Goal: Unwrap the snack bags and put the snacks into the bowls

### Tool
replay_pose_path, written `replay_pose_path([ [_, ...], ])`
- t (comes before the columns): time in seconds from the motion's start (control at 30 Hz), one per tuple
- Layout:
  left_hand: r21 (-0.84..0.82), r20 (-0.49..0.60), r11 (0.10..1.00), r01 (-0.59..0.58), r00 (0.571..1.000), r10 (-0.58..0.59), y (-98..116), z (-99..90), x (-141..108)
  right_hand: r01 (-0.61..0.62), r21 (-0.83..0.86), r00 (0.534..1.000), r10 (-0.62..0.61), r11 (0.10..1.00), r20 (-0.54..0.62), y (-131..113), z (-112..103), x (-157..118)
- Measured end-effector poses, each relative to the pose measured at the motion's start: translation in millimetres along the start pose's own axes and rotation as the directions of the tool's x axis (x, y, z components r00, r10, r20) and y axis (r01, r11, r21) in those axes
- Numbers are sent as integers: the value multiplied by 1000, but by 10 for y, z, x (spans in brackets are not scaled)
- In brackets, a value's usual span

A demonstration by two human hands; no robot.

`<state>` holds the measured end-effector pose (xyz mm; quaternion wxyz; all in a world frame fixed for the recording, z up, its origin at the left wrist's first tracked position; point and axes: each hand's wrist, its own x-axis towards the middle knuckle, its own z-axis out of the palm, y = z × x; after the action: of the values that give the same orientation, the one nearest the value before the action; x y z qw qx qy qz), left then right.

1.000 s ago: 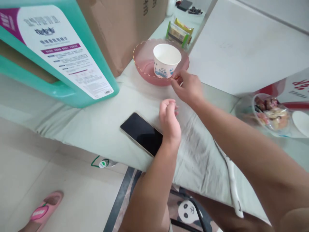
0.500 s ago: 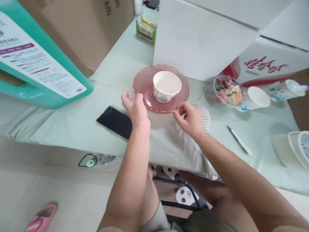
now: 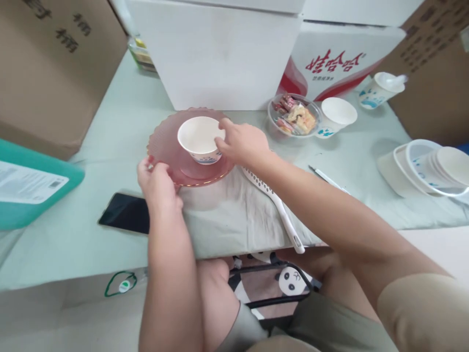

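A pink ribbed glass plate (image 3: 164, 142) with a gold scalloped rim is on the table, by the white box. A white paper bowl (image 3: 201, 134) with a blue print rests upright on it. My left hand (image 3: 157, 183) is closed at the plate's front left rim, its fingertips partly hidden. At the bowl's right edge is my right hand (image 3: 244, 142), thumb and forefinger apart and overlapping the rim; whether they press on it is hard to see. Under my right forearm lies a white slotted ladle (image 3: 278, 210), its handle pointing towards me.
A black phone (image 3: 126, 212) lies left of my left hand. Green jug (image 3: 36, 183) and cardboard box (image 3: 54, 83) flank the left side. White boxes (image 3: 223, 54) stand behind. To the right are a snack bowl (image 3: 295, 117), paper cup (image 3: 337, 117), pen (image 3: 328, 178) and plastic tubs (image 3: 399, 166).
My right hand has moved from the plate's front rim up to the paper bowl's right edge. My left hand has closed at the plate's left rim. The view has swung right.
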<state>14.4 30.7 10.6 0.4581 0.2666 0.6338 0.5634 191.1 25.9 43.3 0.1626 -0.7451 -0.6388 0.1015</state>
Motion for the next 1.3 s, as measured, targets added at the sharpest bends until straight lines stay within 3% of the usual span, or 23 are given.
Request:
replay_pose_path([
  [0.13,234,21,969,-79,997,76,14,-92,55,-3,-22,998,5,1000,66,-5,1,114],
  [0.57,164,-39,985,-56,997,63,157,-110,-63,72,107,997,-73,992,7,84,-43,-35],
  [0.67,151,-63,987,-63,995,73,233,-111,-80,128,189,991,-121,974,-52,38,-97,-82],
  [0.77,136,-55,988,-72,995,80,298,-96,-125,175,282,973,-121,943,-199,-2,-200,-175],
  [0.9,106,61,988,-114,992,108,353,-27,-289,158,452,918,38,878,-394,132,-388,-453],
  [1.0,92,148,986,-137,981,123,381,56,-465,58,574,860,251,817,-445,460,-488,-847],
  [1.1,73,207,990,-118,973,100,389,149,-641,30,763,748,492,646,-445,908,-502,-1314],
  [1.17,66,240,993,-96,968,77,378,205,-747,34,854,647,640,519,-415,1206,-475,-1574],
  [1.3,92,283,992,-90,957,60,357,306,-947,13,923,532,779,384,-331,1680,-396,-1865],
])
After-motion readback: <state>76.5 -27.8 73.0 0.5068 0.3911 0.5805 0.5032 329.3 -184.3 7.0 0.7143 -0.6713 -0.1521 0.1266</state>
